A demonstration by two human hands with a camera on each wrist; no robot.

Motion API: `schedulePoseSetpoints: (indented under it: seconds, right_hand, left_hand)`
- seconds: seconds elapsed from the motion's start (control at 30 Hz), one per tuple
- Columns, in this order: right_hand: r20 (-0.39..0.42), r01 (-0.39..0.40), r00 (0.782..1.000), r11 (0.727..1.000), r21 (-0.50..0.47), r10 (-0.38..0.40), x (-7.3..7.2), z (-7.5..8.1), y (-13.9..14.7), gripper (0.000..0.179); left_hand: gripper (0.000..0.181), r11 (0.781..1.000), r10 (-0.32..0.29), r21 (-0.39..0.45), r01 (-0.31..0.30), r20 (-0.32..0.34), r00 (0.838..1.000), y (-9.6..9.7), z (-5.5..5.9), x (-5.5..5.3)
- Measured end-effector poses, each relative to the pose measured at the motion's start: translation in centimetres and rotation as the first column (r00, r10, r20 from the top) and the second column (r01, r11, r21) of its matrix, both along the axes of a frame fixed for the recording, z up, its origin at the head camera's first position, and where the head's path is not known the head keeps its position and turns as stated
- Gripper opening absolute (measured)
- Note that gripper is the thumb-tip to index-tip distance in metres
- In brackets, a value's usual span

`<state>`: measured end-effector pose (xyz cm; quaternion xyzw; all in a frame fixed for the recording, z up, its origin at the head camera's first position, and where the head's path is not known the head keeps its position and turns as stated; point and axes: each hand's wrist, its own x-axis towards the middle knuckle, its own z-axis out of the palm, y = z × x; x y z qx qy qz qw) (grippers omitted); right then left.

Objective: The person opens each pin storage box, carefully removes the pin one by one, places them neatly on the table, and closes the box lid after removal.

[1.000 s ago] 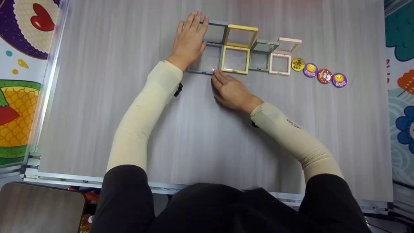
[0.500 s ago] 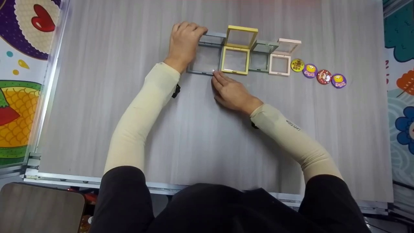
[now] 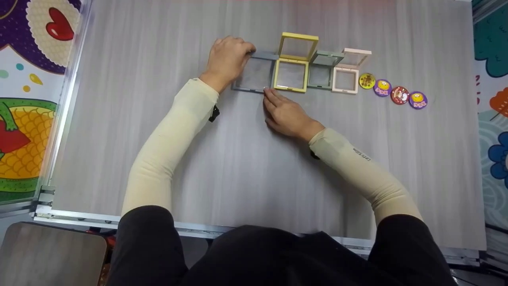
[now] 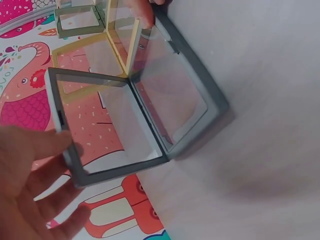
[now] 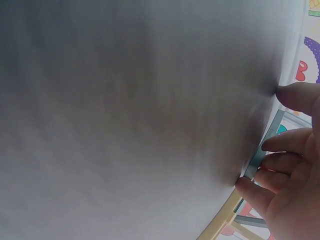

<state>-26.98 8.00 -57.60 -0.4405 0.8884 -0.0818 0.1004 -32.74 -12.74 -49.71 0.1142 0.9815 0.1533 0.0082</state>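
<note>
In the head view, a blue-grey hinged display frame [image 3: 250, 90] with clear panes lies on the table at the left end of a row. My left hand [image 3: 228, 58] pinches its raised lid [image 4: 122, 173] by the free edge, thumb on one side and fingers on the other, as the left wrist view shows. The lid stands steeply up from the base [image 4: 200, 75]. Fingertips of my right hand [image 3: 289, 115] touch the base's near edge by its right corner, fingers fairly straight. In the right wrist view those fingers rest along the blue-grey edge [image 5: 257, 159].
To the right stand a yellow frame [image 3: 306, 76], a green frame [image 3: 319, 87] and a pink frame [image 3: 344, 92], all with lids raised. Beyond them several round badges lie in a line, a yellow one [image 3: 367, 80] nearest. The table [image 3: 246, 167] has metal edging.
My left hand has gone from lying over the laid-back lid to gripping its edge. The lid has swung up toward me. My right hand stays at the base's near edge.
</note>
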Motion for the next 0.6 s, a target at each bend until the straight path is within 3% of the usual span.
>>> schedulePoseSetpoints:
  seconds: [0.27, 0.43, 0.6]
  right_hand:
    - [0.003, 0.009, 1.000, 1.000, -0.011, -0.009, 0.0, -0.1, -0.1, 0.060]
    - [0.003, 0.012, 1.000, 1.000, -0.023, -0.012, 0.0, -0.1, 0.0, 0.059]
    - [0.007, 0.004, 1.000, 1.000, -0.019, -0.004, 0.0, -0.1, 0.1, 0.060]
  left_hand:
    - [0.023, 0.995, -0.080, -0.058, 0.086, 0.097, 0.992, -0.3, -0.1, 0.4]
    - [0.023, 0.984, -0.145, -0.078, 0.160, 0.177, 0.974, -0.5, -0.5, 0.4]
    - [0.023, 0.977, -0.167, -0.091, 0.190, 0.217, 0.962, -0.4, -1.0, 0.4]
